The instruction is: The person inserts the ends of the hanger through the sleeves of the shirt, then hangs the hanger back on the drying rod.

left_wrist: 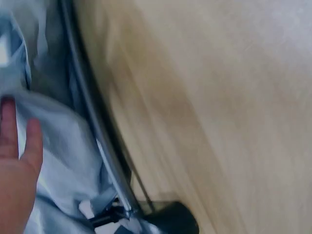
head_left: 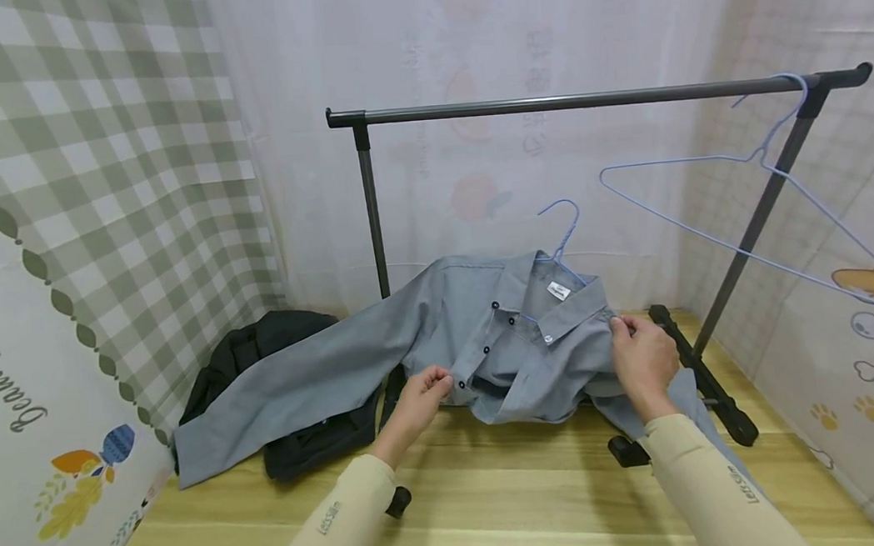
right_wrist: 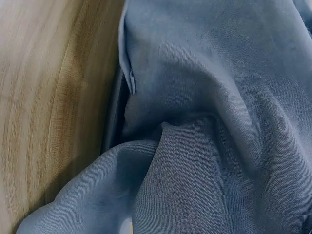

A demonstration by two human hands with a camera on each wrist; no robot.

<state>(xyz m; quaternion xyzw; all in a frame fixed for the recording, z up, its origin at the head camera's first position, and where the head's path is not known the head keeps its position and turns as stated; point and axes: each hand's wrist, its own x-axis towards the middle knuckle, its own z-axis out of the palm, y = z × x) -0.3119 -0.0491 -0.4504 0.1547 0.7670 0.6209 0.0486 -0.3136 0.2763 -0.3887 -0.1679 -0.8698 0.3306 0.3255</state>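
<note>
A grey-blue button-up shirt (head_left: 476, 304) lies spread over the base of a rack, its collar toward the back. A light blue wire hanger (head_left: 571, 225) sits inside it, the hook standing up out of the collar. My left hand (head_left: 415, 404) pinches the shirt's front edge near a dark snap button; the left wrist view shows two of its fingers (left_wrist: 33, 141) against the cloth. With thumb and fingers, my right hand (head_left: 644, 362) grips the shirt at the shoulder on the right. The right wrist view holds only folds of shirt fabric (right_wrist: 195, 97), with that hand out of sight.
A dark metal rack (head_left: 547, 105) stands over the wooden table (head_left: 511, 502). From its right end hangs a bare blue hanger (head_left: 689, 159). Dark folded clothing (head_left: 261, 338) lies at left, partly under a shirt sleeve. The rack's black foot (head_left: 715, 390) is at right.
</note>
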